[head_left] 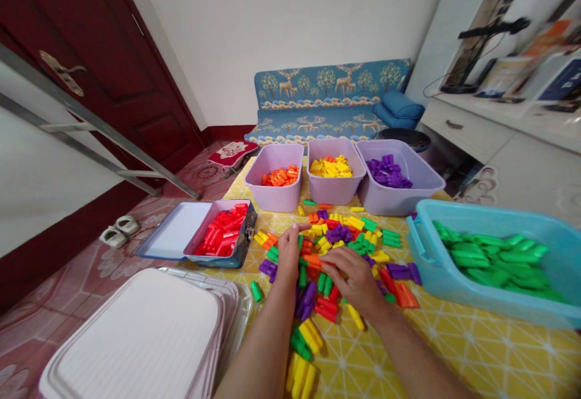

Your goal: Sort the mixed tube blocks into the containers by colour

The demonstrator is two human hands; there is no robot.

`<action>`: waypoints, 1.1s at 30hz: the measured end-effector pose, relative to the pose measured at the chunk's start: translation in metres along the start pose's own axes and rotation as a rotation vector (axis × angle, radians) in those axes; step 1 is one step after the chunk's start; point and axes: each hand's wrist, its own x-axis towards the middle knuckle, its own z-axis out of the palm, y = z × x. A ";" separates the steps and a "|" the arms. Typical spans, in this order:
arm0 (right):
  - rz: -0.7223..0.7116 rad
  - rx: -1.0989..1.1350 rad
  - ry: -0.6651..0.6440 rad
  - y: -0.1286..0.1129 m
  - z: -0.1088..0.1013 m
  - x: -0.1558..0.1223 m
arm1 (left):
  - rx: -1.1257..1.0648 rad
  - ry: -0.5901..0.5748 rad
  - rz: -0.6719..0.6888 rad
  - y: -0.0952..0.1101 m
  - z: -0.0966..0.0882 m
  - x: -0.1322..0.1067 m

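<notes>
A mixed pile of short, cap-like plastic pieces in red, orange, yellow, green and purple lies on the table before me. My left hand [289, 247] is over the pile's left part, index finger stretched to the right, with no piece clearly held. To its right, my right hand [351, 272] bends over the pile, thumb and fingers closed on an orange plastic piece [312, 260]. Green pieces [325, 284] lie just beneath it. Near my forearms are yellow pieces [300, 376] and purple pieces [306, 301].
Lilac bins hold orange [273, 196], yellow [333, 188] and purple pieces [385, 200] at the back. A turquoise tub [481, 296] of green pieces stands right. At left are an opened tin box [236, 257] of red pieces and stacked lids [136, 332]. A patterned sofa [327, 105] stands beyond.
</notes>
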 end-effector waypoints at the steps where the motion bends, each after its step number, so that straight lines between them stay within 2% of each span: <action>1: 0.090 0.039 0.099 0.003 -0.001 -0.001 | -0.016 -0.052 -0.014 0.000 0.000 -0.001; 4: 0.336 0.114 0.324 0.009 -0.006 -0.002 | -0.047 -0.218 0.011 0.002 0.001 -0.003; 6: 0.402 0.133 0.377 0.012 -0.009 -0.002 | -0.012 -0.326 0.078 0.005 0.001 -0.004; 8: 0.422 0.145 0.375 0.015 -0.010 -0.002 | 0.080 -0.389 0.146 0.007 0.002 -0.005; 10: 0.434 0.170 0.351 0.017 -0.008 -0.002 | 0.176 -0.380 0.181 0.008 0.003 -0.006; 13: 0.432 0.210 0.338 0.017 -0.004 -0.003 | 0.225 -0.348 0.144 0.006 0.006 -0.007; 15: 0.439 0.231 0.361 0.016 -0.003 -0.003 | 0.226 -0.368 0.128 0.005 0.007 -0.008; 18: 0.493 0.270 0.462 0.015 -0.004 -0.002 | 0.252 -0.337 0.146 0.004 0.006 -0.007; 22: 0.533 0.277 0.650 0.018 -0.011 -0.003 | 0.244 -0.148 0.172 0.001 0.003 -0.002; 24: 0.524 0.268 0.628 0.020 -0.013 -0.003 | 0.225 -0.144 0.174 0.001 0.003 -0.001; 30: 0.450 0.233 0.256 0.012 -0.005 -0.001 | 0.200 -0.266 0.159 0.007 0.006 -0.007; 33: 0.359 0.139 0.165 0.009 -0.002 0.001 | 0.201 -0.324 0.150 0.010 0.009 -0.010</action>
